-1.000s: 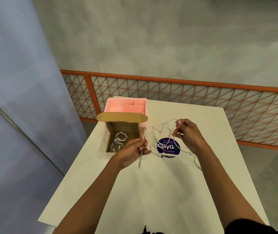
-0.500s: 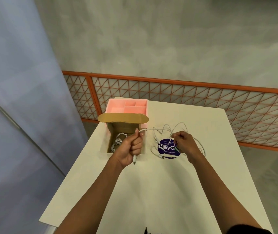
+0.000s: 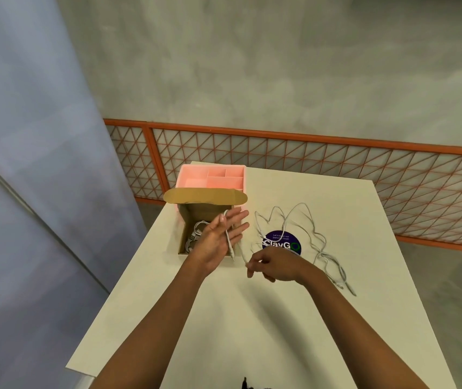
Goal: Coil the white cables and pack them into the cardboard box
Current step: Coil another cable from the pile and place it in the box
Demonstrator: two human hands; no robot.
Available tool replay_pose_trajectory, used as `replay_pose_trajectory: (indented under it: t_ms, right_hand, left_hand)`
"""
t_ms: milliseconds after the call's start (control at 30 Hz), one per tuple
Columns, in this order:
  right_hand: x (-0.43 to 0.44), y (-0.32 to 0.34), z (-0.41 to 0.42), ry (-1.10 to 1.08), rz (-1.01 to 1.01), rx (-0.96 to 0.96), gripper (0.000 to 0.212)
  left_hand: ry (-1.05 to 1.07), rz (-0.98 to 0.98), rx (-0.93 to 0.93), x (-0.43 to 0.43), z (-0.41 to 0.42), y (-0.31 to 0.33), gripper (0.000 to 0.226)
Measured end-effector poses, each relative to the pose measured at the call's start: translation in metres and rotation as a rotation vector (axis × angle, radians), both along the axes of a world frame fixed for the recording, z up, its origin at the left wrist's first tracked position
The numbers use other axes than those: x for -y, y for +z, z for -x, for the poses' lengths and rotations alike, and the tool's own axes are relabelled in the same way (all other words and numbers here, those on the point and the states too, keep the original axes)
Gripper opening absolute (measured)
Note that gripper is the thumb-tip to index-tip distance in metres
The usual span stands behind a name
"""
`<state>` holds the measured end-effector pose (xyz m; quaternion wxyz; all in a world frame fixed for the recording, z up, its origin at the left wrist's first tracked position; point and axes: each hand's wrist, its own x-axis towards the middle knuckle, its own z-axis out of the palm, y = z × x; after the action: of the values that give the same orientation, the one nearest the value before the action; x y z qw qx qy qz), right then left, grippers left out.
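White against the skin, the cable [image 3: 228, 241] lies across the palm of the left hand [image 3: 215, 242]. That hand is flat, fingers straight and pointing toward 1 o'clock. The cable bends over the hand's upper edge, and its plug end hangs below the palm. A second run drops from behind the fingers to the right hand [image 3: 276, 266], just beside it at 4 o'clock. The right hand's curled fingertips [image 3: 248, 267] pinch this run just above the table [image 3: 280, 327].

The left hand hovers over the right edge of the cardboard box [image 3: 186, 220], which sits at its 9 o'clock with the lid flap [image 3: 204, 196] standing open at the back. Coiled cables [image 3: 194, 237] already lie inside the box. A pink divided tray [image 3: 210, 178] touches the box at its 12 o'clock.

At 12 o'clock of the right hand a round purple sticker [image 3: 281, 244] is stuck to the table. Loose loops [image 3: 333, 266] of white cable sprawl over and around the sticker, trailing away toward 3 o'clock. Whether they join the held cable cannot be told.

Beyond the table's far edge runs an orange mesh railing [image 3: 280, 153], with a grey wall [image 3: 280, 66] above it.
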<state>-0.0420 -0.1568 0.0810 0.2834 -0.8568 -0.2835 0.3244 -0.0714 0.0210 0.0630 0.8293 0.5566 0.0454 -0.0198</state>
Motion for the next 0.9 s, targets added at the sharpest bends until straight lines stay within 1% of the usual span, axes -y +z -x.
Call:
replay_pose_trajectory:
  t_ms: [67, 167, 300, 333, 400, 500, 600, 667, 733, 800, 900]
  right_hand:
    - [-0.002, 0.014, -0.005, 0.014, -0.006, 0.082, 0.035]
    - [-0.006, 0.037, -0.009, 0.016, -0.068, 0.145, 0.033]
    - [-0.011, 0.057, -0.019, -0.017, -0.144, 0.249, 0.031]
    - [-0.011, 0.059, -0.022, -0.041, -0.16, 0.272, 0.03]
    - [-0.008, 0.061, -0.029, -0.119, -0.21, 0.277, 0.027]
    - [-0.006, 0.061, -0.034, -0.226, -0.313, 0.244, 0.022]
    - [-0.004, 0.06, -0.036, -0.236, -0.353, 0.219, 0.025]
    - [-0.002, 0.057, -0.034, -0.162, -0.294, 0.196, 0.032]
    - [0.0, 0.056, -0.032, -0.109, -0.233, 0.175, 0.037]
    - [0.0, 0.055, -0.032, -0.116, -0.254, 0.169, 0.036]
    - [-0.002, 0.054, -0.032, -0.163, -0.331, 0.163, 0.03]
  left_hand:
    - [-0.011, -0.128, -0.025, 0.001, 0.002, -0.002, 0.043]
    - [-0.033, -0.261, -0.035, 0.007, 0.006, -0.003, 0.041]
    - [-0.179, -0.307, -0.105, 0.011, 0.009, 0.0, 0.039]
    - [-0.191, -0.286, -0.13, 0.011, 0.009, 0.002, 0.039]
    - [-0.216, -0.15, -0.156, 0.01, 0.011, 0.007, 0.038]
    - [-0.338, 0.076, -0.11, 0.004, 0.012, 0.011, 0.038]
    - [-0.401, 0.209, -0.107, 0.002, 0.014, 0.013, 0.036]
    - [-0.417, 0.254, -0.116, 0.001, 0.015, 0.014, 0.034]
    - [-0.445, 0.249, -0.133, -0.001, 0.015, 0.015, 0.031]
    - [-0.482, 0.229, -0.145, -0.002, 0.016, 0.016, 0.03]
    - [-0.476, 0.286, -0.161, 0.001, 0.018, 0.015, 0.027]
